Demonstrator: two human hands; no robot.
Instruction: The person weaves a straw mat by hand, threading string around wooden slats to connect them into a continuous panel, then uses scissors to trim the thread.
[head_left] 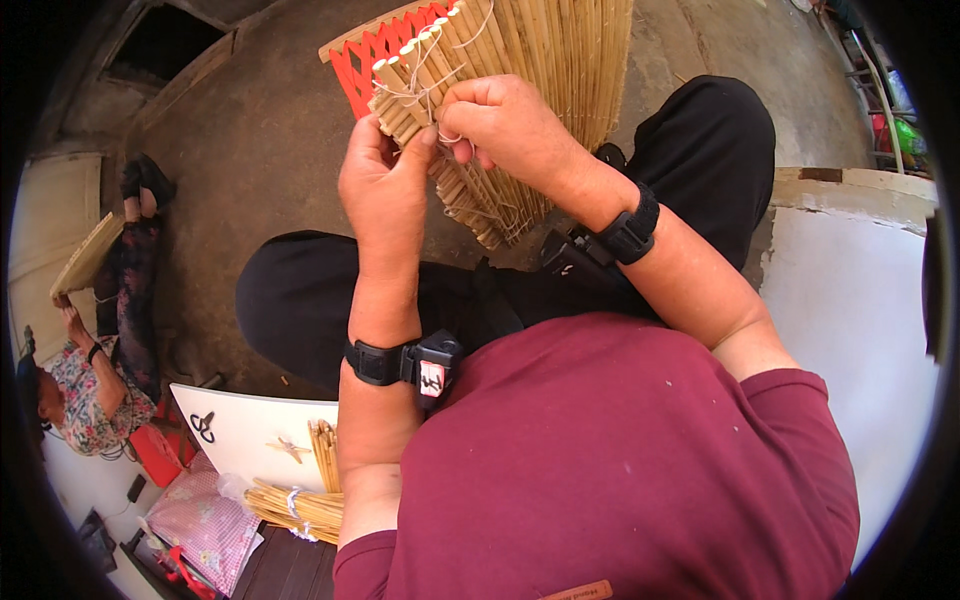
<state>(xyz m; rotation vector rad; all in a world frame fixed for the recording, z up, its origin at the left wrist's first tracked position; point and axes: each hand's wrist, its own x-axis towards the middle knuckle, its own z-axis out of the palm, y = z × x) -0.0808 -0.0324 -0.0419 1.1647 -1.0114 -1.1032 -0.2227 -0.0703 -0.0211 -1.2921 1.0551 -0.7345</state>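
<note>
A mat of thin bamboo sticks (545,60) hangs before me, its sticks side by side and bound with thin pale string. My left hand (388,190) pinches the mat's near corner between thumb and fingers. Close beside it, my right hand (508,125) is closed at the lashing, thumb and forefinger pressed together on the string (418,95). Loose ends of string trail over the stick tips. Behind that corner shows a red zigzag strip (365,70) along a wooden bar (345,46).
At lower left, a white board (240,415) carries scissors (203,427) and bundled sticks (300,508). A person (95,385) sits at far left, holding a flat stick panel (88,255). A white surface (850,330) lies right of my knee.
</note>
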